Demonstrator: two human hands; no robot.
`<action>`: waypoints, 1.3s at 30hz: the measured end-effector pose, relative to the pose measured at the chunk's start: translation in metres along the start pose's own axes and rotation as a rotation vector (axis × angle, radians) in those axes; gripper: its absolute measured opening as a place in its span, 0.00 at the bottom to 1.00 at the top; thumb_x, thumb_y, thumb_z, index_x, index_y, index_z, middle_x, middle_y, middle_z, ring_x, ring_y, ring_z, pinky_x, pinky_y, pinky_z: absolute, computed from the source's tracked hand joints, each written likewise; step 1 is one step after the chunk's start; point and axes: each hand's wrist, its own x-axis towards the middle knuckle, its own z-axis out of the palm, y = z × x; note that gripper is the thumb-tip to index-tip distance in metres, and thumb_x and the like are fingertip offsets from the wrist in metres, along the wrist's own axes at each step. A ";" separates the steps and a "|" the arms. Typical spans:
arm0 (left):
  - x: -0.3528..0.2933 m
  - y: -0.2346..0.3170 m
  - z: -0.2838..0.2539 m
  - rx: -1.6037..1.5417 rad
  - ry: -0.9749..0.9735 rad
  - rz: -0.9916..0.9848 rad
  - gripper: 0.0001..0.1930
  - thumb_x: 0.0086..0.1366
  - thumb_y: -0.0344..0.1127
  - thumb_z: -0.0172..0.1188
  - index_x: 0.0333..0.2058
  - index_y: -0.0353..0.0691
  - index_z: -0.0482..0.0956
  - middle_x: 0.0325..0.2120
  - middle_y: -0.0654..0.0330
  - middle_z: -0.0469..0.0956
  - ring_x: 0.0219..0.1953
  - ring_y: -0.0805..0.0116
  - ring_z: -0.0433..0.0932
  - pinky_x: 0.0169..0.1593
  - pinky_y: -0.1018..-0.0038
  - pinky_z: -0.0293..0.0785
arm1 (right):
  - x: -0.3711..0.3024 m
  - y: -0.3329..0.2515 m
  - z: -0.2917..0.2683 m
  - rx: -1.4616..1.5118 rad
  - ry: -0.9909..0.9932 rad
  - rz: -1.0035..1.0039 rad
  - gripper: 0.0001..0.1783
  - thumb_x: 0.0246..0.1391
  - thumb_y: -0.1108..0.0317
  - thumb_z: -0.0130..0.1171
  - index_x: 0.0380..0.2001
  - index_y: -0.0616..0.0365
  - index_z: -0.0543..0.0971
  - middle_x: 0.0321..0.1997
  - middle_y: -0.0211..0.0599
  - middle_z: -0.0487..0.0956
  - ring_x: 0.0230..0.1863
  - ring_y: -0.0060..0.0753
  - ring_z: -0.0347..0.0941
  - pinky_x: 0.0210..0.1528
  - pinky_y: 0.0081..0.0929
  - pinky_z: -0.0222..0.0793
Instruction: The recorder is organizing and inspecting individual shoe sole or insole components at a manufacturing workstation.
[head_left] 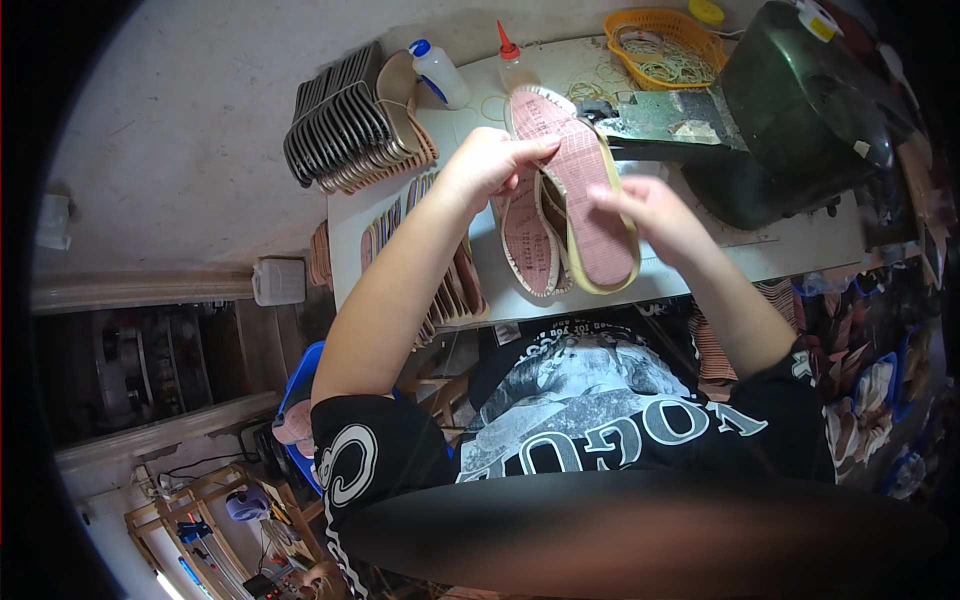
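Above the table's near part, a shoe piece [598, 225] with a pink, grid-marked sole face is held tilted. Pale pleated material edges its toe, and a yellowish rim runs round the heel end. My left hand [490, 168] is closed on its left edge, thumb across the pink face. At the opposite edge is my right hand [655, 212], slightly blurred, also closed, its thumb on the face and the other fingers mostly hidden. A similar pink-soled shoe piece [528, 245] lies beneath on the left, partly covered.
A green machine [790, 110] stands at the right. Bundled dark curved pieces [345, 125] and a row of thin soles [455, 285] occupy the left. Behind are a white bottle with a blue cap [440, 75], a red-tipped bottle [512, 65] and an orange basket of bands [665, 50].
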 end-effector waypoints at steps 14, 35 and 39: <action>0.044 0.018 -0.023 0.067 0.048 -0.088 0.25 0.49 0.55 0.71 0.23 0.36 0.74 0.04 0.71 0.56 0.07 0.82 0.52 0.15 0.82 0.49 | -0.012 0.025 0.042 0.409 0.031 -0.166 0.14 0.56 0.65 0.56 0.36 0.68 0.77 0.27 0.46 0.80 0.23 0.31 0.79 0.30 0.22 0.76; 0.121 0.071 -0.036 0.814 -0.679 0.534 0.18 0.52 0.45 0.68 0.35 0.41 0.74 0.32 0.66 0.70 0.37 0.76 0.68 0.40 0.79 0.65 | 0.048 -0.018 0.050 0.606 0.233 -0.104 0.19 0.60 0.58 0.53 0.42 0.66 0.74 0.31 0.44 0.80 0.30 0.30 0.81 0.34 0.22 0.77; 0.108 0.071 -0.038 0.743 -0.692 0.350 0.15 0.55 0.42 0.67 0.29 0.39 0.71 0.20 0.72 0.66 0.27 0.83 0.65 0.28 0.81 0.63 | 0.046 -0.022 0.047 0.573 0.180 -0.048 0.20 0.62 0.57 0.51 0.44 0.67 0.74 0.35 0.45 0.80 0.35 0.31 0.81 0.38 0.23 0.77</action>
